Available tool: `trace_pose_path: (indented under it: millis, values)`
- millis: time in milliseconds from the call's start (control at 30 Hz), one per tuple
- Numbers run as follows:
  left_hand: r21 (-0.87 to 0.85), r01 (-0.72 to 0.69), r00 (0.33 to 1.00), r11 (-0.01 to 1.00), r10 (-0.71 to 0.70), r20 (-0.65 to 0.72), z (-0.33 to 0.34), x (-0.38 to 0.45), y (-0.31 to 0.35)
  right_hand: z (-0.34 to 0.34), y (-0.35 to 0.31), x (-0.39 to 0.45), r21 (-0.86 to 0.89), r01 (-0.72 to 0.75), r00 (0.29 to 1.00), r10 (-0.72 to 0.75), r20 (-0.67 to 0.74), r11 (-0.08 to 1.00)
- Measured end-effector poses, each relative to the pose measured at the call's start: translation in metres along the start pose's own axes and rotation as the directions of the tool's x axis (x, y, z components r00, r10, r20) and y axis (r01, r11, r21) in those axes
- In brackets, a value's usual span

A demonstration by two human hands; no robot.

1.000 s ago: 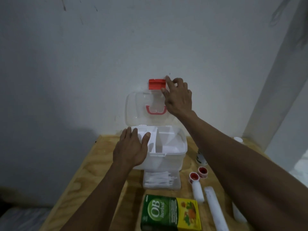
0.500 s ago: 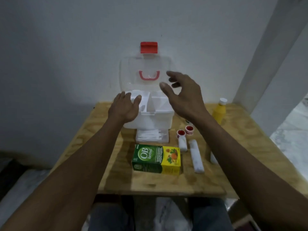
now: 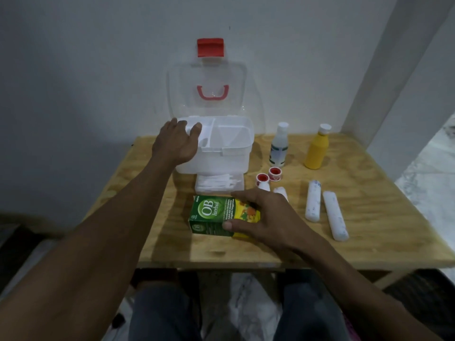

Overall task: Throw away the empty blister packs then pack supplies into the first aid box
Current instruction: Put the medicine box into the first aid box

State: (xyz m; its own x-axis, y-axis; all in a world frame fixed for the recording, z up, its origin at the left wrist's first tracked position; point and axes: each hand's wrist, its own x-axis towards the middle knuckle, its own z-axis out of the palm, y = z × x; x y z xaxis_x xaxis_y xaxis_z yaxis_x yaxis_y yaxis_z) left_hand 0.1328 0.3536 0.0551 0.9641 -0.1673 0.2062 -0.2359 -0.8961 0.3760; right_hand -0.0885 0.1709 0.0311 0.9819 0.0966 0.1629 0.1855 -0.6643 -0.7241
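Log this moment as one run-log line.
left hand on open box rim | right hand grasping OB carton on table

Plywood table [image 3: 369, 232] vs plain white wall [image 3: 86, 70]; dim light, floor poss. marble.

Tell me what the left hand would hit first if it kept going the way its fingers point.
The left hand rests on the near-left rim of the first aid box, fingers pointing away. Straight on lies the open left compartment, then probably the upright clear lid; depth is uncertain.
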Motion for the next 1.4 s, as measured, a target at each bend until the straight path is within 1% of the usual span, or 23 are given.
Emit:
trace_pose_path:
  millis: [133, 333, 533, 700, 800, 933, 1100, 1233, 1400]
  values:
    - [-0.001, -0.003, 1.0, 1.0, 0.003, 0.0, 0.0, -0.001, 0.0, 0.005, 0.004, -0.003, 0.012, -0.018, 1.0, 0.018, -0.023, 1.0]
    - [0.011, -0.009, 1.0, 1.0, 0.009, -0.004, -0.001, -0.002, 0.002, 0.004, 0.005, 0.0, 0.041, -0.039, 0.999, 0.04, -0.009, 0.998]
    - [0.005, -0.008, 1.0, 1.0, 0.008, 0.009, -0.002, -0.002, 0.003, 0.001, 0.001, 0.001, 0.037, -0.005, 0.997, 0.007, -0.075, 0.999]
    - [-0.012, -0.015, 1.0, 1.0, 0.015, 0.019, -0.004, -0.001, 0.003, -0.029, -0.015, 0.017, 0.0, 0.042, 0.99, -0.042, -0.133, 0.999]
    - [-0.022, -0.014, 1.0, 1.0, 0.015, 0.017, -0.005, -0.002, 0.003, -0.056, -0.026, 0.036, -0.023, 0.055, 0.979, -0.058, -0.196, 0.998]
    - [-0.036, -0.02, 1.0, 0.999, 0.02, 0.015, -0.004, -0.001, 0.001, -0.095, -0.034, 0.069, -0.119, 0.04, 0.968, -0.068, -0.242, 0.992]
    - [-0.035, -0.017, 1.0, 0.999, 0.017, 0.015, -0.005, -0.003, 0.002, -0.125, -0.031, 0.115, -0.246, 0.039, 0.974, -0.092, -0.209, 0.968]
    - [-0.027, -0.003, 0.999, 1.0, 0.004, 0.051, -0.008, -0.004, 0.004, -0.132, -0.023, 0.149, -0.363, 0.031, 0.992, -0.072, -0.101, 0.931]
    - [-0.056, 0.008, 0.991, 0.998, 0.0, 0.132, -0.015, 0.0, 0.006, -0.129, -0.021, 0.178, -0.454, 0.041, 0.999, -0.028, 0.035, 0.89]
